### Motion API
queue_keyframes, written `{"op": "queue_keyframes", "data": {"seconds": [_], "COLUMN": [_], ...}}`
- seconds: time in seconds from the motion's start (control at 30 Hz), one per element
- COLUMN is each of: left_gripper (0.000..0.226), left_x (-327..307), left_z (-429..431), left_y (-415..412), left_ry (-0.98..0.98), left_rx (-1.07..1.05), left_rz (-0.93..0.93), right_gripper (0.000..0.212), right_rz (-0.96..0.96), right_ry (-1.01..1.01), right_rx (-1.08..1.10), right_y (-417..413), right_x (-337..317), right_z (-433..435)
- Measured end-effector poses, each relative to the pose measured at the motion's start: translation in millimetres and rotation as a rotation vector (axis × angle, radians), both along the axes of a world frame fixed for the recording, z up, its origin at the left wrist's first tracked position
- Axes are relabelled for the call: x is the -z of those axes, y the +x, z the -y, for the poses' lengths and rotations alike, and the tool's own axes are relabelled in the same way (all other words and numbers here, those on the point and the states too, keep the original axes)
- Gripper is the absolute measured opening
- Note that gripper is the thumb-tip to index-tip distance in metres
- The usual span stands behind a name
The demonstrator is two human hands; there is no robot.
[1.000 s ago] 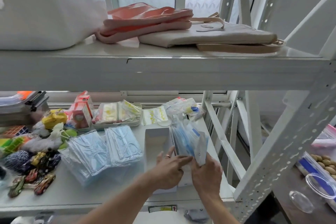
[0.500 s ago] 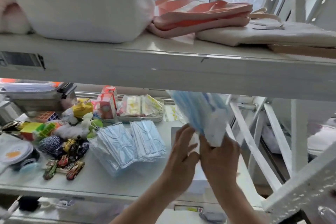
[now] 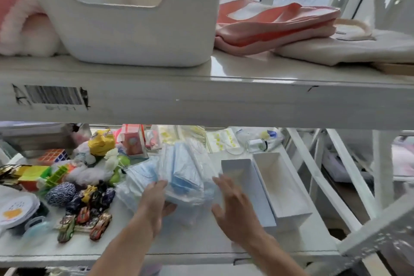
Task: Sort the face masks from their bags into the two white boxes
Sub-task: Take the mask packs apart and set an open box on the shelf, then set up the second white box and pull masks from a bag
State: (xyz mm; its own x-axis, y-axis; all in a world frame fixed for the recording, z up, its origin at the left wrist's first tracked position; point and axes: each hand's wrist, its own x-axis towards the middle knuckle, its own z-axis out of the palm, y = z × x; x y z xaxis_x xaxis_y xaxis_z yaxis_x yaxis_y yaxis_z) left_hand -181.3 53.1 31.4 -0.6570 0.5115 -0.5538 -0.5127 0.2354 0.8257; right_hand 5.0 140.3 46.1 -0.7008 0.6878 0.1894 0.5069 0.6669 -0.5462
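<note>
**A:** Start at the fingers. What is the left hand doing?

**B:** The left hand [image 3: 154, 203] has its fingers [image 3: 158, 186] curled over the top of a clear bag of blue face masks [image 3: 186, 177], with the thumb underneath. It grips the bag by its lower left corner.

**A:** And the right?

**B:** The right hand [image 3: 235, 210] holds nothing. Its fingers [image 3: 224, 184] are straight and spread, with the palm turned toward the bag's right side. That hand is smeared by motion, so I cannot tell whether the fingertips touch the plastic or stop just beside it.

**A:** Where is the bag, then?

**B:** It is just left of the left white box [image 3: 253, 188], held at a tilt over the shelf board [image 3: 201, 240] with its far end raised. The right hand sits between the bag and that box, partly in front of the box's near left corner.

**A:** The other box?

**B:** The right white box [image 3: 291, 215] stands touching the left white box on its right side. Both are upright with their open tops up.

**A:** Anything else nearby?

**B:** Left of the left white box, under and beyond the held bag, lies a second pile of blue masks [image 3: 140, 175] in plastic. Farther left, well apart from the box, is a heap of toys. It has toy cars [image 3: 98, 227] toward the front edge and a puzzle cube [image 3: 53, 155] behind them.
</note>
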Motion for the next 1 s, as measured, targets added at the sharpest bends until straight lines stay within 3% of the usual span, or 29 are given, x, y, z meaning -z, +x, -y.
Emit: {"op": "queue_keyframes", "data": {"seconds": [0.07,0.1,0.17,0.23,0.3,0.37,0.47,0.53,0.6,0.67,0.8,1.0], "left_gripper": [0.029,0.039,0.060,0.058,0.052,0.042,0.020,0.014,0.020,0.030,0.026,0.018], "left_x": [5,9,7,-2,-19,-29,-33,-34,-27,-23,-18,-13], "left_z": [0,0,1,0,-1,-8,-34,-56,-79,-97,-111,-125], "left_y": [4,5,13,27,47,69,108,135,156,169,181,200], "left_ry": [-0.038,-0.073,-0.211,-0.379,-0.428,-0.265,0.063,0.089,0.003,-0.161,-0.401,-0.587], "left_rx": [-0.014,-0.017,-0.019,-0.058,-0.117,-0.116,0.207,0.491,0.692,0.837,0.953,0.928], "left_rz": [-0.094,-0.147,-0.309,-0.504,-0.741,-1.004,-1.192,-1.236,-1.328,-1.469,-1.756,-1.775], "right_gripper": [0.045,0.038,0.035,0.043,0.046,0.042,0.025,0.017,0.023,0.014,0.015,0.016], "right_rz": [-0.191,-0.217,-0.094,0.150,0.322,0.419,0.367,0.304,0.214,0.172,0.189,0.473], "right_ry": [0.074,0.130,0.132,0.017,-0.042,-0.026,-0.055,-0.150,-0.258,-0.366,-0.485,-0.056], "right_rx": [0.208,0.330,0.545,0.652,0.638,0.547,0.472,0.444,0.395,0.332,0.261,0.346], "right_y": [35,55,91,116,128,132,138,144,152,159,168,148], "right_x": [-10,-12,-16,-12,-1,12,20,16,12,9,9,3], "right_z": [-22,-36,-65,-89,-106,-112,-115,-118,-123,-129,-138,-121]}}
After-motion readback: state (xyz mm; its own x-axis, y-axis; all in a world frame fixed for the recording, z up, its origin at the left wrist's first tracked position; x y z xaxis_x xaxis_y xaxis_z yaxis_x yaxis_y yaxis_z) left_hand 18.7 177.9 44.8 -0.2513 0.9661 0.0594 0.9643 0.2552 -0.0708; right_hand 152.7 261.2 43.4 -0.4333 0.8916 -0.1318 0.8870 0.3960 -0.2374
